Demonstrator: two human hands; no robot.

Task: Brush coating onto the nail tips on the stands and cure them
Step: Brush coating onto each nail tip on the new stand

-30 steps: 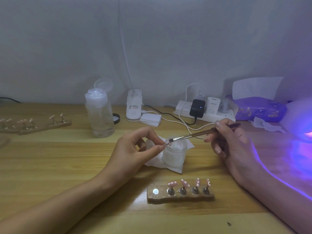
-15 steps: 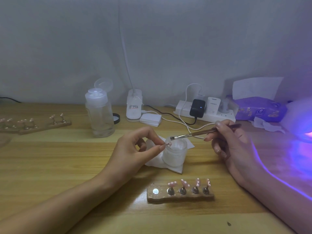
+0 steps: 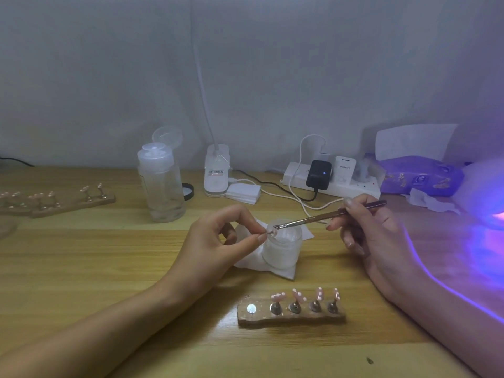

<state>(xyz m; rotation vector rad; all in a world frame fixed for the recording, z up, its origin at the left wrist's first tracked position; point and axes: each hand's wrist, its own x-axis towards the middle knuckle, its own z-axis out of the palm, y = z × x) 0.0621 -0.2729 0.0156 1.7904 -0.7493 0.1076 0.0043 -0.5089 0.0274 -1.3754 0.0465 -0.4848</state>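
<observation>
My left hand point(image 3: 221, 241) pinches a small nail-tip holder point(image 3: 270, 233) between thumb and forefinger, just over the rim of a frosted white jar point(image 3: 283, 248). My right hand point(image 3: 373, 230) grips a thin metal brush point(image 3: 324, 215), whose bristles touch the nail tip at the jar's rim. In front of the jar lies a wooden stand point(image 3: 291, 313) carrying several pink nail tips on metal pegs, with one bare magnet spot at its left end. At the far right a curing lamp point(image 3: 488, 197) glows violet.
A clear bottle point(image 3: 161, 184) with its flip cap open stands at the back left. More wooden stands point(image 3: 57, 201) with tips lie at the far left. A power strip point(image 3: 330, 181) with chargers and cables, a white lamp base point(image 3: 216, 170), cotton pads point(image 3: 242, 192) and a purple tissue pack point(image 3: 420, 174) line the wall.
The brush tip lifted a little away to the right, then came back down onto the nail tip held over the jar. My left hand stayed put.
</observation>
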